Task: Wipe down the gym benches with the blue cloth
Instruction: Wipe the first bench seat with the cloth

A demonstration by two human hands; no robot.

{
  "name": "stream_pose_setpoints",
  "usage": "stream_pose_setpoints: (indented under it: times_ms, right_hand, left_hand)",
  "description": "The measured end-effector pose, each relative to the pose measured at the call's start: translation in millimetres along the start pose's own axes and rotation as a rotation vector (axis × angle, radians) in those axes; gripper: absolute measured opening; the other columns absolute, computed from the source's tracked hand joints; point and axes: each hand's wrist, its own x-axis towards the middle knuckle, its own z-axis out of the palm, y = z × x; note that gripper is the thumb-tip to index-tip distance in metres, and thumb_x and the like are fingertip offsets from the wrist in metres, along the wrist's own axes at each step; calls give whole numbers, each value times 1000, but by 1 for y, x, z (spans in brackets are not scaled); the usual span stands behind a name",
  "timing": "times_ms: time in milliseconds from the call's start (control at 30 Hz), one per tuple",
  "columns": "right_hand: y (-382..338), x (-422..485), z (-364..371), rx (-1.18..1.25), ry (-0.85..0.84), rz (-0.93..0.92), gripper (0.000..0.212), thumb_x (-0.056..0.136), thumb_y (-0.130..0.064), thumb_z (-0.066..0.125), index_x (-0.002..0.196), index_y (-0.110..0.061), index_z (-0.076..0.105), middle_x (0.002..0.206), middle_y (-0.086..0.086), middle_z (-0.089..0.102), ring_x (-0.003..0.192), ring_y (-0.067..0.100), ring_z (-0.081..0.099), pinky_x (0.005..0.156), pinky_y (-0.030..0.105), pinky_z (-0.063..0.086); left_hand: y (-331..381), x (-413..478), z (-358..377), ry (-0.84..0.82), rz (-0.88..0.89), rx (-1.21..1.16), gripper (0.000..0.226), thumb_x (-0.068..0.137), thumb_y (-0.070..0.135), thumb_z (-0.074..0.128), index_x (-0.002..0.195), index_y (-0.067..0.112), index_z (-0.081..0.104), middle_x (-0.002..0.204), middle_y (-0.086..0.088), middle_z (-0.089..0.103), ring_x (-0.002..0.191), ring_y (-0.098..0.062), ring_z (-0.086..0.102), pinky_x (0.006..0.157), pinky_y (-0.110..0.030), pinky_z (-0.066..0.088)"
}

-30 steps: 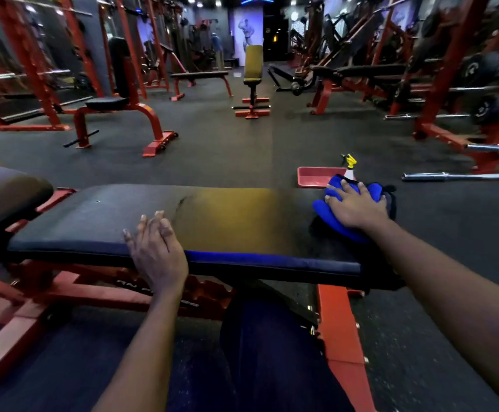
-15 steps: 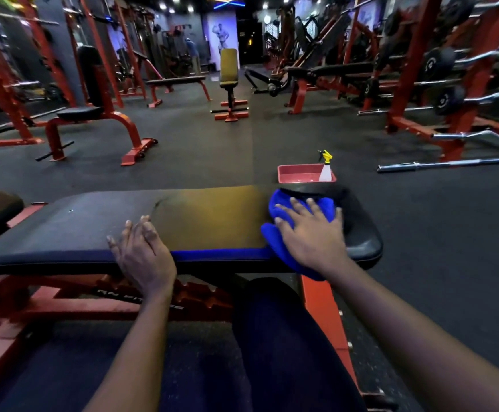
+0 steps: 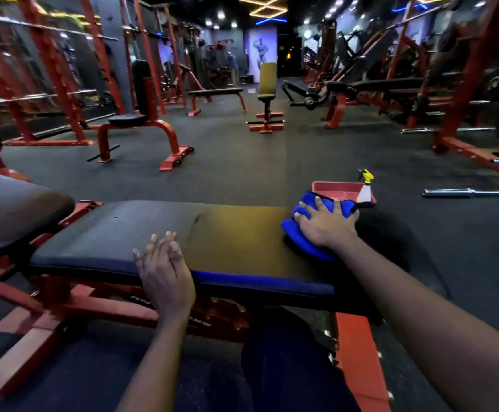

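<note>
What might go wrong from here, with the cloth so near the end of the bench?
The right hand presses the cloth at the far right edge of the bench; a longer stroke may slide it off, toward the tray and spray bottle on the floor. The left hand lies flat on the bench's near edge, so the patch under it may be missed.

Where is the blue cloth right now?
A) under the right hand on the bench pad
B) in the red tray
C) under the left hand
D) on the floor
A: the right hand presses the blue cloth onto the bench pad near its right end; the left hand rests bare on the pad.
</note>
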Motion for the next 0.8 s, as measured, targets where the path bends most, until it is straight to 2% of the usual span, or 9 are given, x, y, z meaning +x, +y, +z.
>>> stream_pose_setpoints:
  times_ms: [200,467,600,800]
  right_hand:
    - [-56,43,8,-59,-52,-110,60,99,-62,16,156,-44,14,167,-9,5,152,36,-3,110,76,-1]
    - [-150,83,26,-37,-68,-313,55,101,-52,19,154,-39,26,162,-8,26,147,29,23,111,73,7]
    - [-208,96,40,-25,-77,-407,56,101,-52,20,154,-36,25,161,-5,28,146,31,24,110,73,10]
    - [-286,107,51,-44,-108,-532,58,100,-51,21,155,-34,25,161,0,27,145,36,25,109,75,9]
  left_hand:
    - [-35,23,-7,44,-19,27,56,102,37,21,125,7,64,133,-10,61,136,-24,43,122,-44,9]
    - [-82,51,-9,156,-45,1,52,103,34,24,123,11,65,130,-6,63,135,-24,44,122,-45,3]
    - [-87,51,-5,203,-60,-6,50,102,32,24,126,13,63,134,0,59,137,-19,42,122,-39,2]
    - [-95,52,0,220,-52,23,52,101,30,23,130,13,62,139,0,56,139,-19,40,122,-42,6]
